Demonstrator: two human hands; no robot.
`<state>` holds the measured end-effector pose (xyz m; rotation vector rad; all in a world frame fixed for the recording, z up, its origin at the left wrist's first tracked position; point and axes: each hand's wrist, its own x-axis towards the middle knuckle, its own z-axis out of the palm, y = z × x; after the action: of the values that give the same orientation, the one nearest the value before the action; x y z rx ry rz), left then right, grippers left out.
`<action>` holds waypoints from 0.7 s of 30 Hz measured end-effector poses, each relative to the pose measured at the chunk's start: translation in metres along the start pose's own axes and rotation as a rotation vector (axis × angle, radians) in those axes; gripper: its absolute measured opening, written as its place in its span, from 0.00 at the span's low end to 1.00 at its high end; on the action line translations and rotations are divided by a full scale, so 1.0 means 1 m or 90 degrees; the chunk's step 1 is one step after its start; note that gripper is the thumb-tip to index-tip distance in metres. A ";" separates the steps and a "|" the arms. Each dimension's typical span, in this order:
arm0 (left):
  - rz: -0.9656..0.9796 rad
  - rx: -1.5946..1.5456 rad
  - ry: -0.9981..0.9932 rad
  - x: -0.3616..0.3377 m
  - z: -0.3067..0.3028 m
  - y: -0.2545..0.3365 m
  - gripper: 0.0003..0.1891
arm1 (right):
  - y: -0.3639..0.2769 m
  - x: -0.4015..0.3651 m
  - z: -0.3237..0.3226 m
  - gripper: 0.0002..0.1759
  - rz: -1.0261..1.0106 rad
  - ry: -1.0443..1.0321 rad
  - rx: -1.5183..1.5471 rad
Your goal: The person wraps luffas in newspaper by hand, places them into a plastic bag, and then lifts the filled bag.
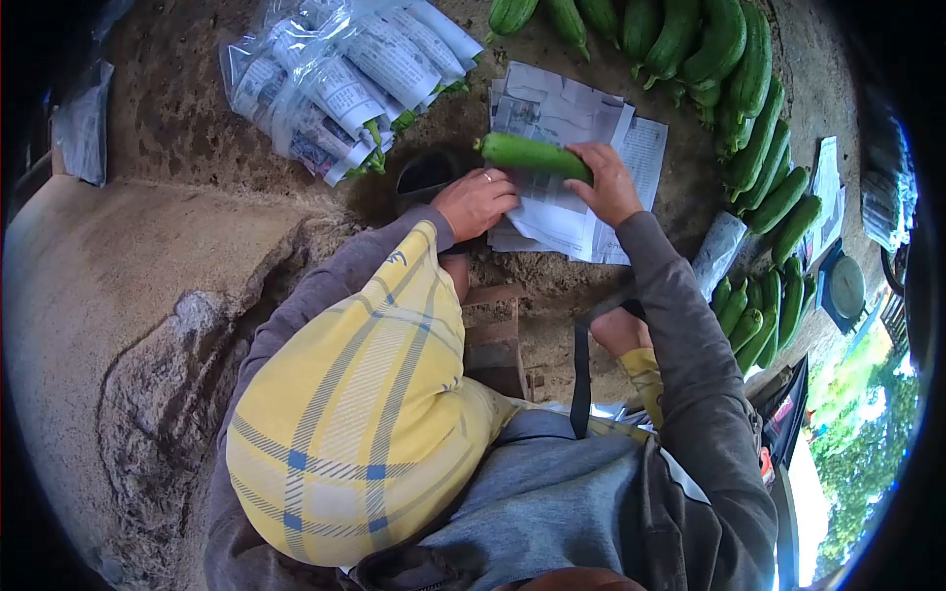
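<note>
A long green gourd (527,155) is in my right hand (608,184), which grips its right end and holds it crosswise over a stack of newspaper sheets (562,103). My left hand (477,204), with a ring on one finger, is curled at the left edge of the newspaper, its fingertips closed on the top sheet. That sheet's lower left edge looks slightly raised. The undersides of the fingers are hidden.
Newspaper-wrapped gourds (370,74) lie in a clear plastic bag at upper left. Unwrapped green gourds (754,64) curve along the right side, beside a paper-wrapped roll (719,251). A scale (844,286) stands at far right. A raised earthen ledge (128,256) lies left.
</note>
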<state>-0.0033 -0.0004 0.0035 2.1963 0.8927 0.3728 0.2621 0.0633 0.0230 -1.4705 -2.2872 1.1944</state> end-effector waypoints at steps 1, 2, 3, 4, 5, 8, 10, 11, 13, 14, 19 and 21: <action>0.003 -0.011 0.000 -0.001 -0.002 0.003 0.20 | -0.001 -0.006 0.006 0.31 -0.002 -0.006 0.009; 0.008 -0.022 0.000 -0.002 -0.005 0.005 0.20 | -0.002 -0.011 0.010 0.31 -0.004 -0.010 0.018; 0.010 -0.022 0.005 -0.002 -0.006 0.005 0.19 | -0.001 -0.014 0.013 0.30 -0.006 -0.001 0.006; 0.012 -0.022 0.010 -0.002 -0.006 0.006 0.19 | -0.001 -0.017 0.016 0.30 -0.009 0.009 -0.006; 0.012 -0.022 0.016 -0.003 -0.005 0.007 0.19 | 0.000 -0.020 0.018 0.30 -0.013 0.017 -0.018; -0.003 0.016 0.038 -0.001 -0.013 0.011 0.14 | -0.030 -0.024 0.000 0.27 -0.103 0.045 -0.030; -0.012 -0.020 0.056 -0.001 -0.013 0.010 0.15 | -0.045 -0.036 -0.004 0.25 -0.143 -0.039 -0.058; -0.015 -0.038 0.065 -0.001 -0.012 0.009 0.16 | -0.050 -0.041 -0.005 0.24 -0.163 -0.080 -0.072; -0.015 -0.072 0.078 -0.001 -0.009 0.007 0.15 | -0.045 -0.048 0.004 0.17 -0.166 -0.081 -0.094; -0.016 -0.090 0.084 -0.001 -0.007 0.006 0.15 | -0.038 -0.050 0.009 0.14 -0.171 -0.072 -0.097; -0.022 -0.143 0.069 0.002 -0.027 0.013 0.25 | -0.029 -0.041 0.009 0.04 -0.147 -0.075 -0.044; -0.017 -0.137 0.073 0.005 -0.030 0.014 0.28 | -0.031 -0.034 0.004 0.04 -0.138 -0.104 -0.041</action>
<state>-0.0082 0.0121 0.0346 1.9803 0.8992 0.5606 0.2561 0.0275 0.0511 -1.1453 -2.5362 1.2275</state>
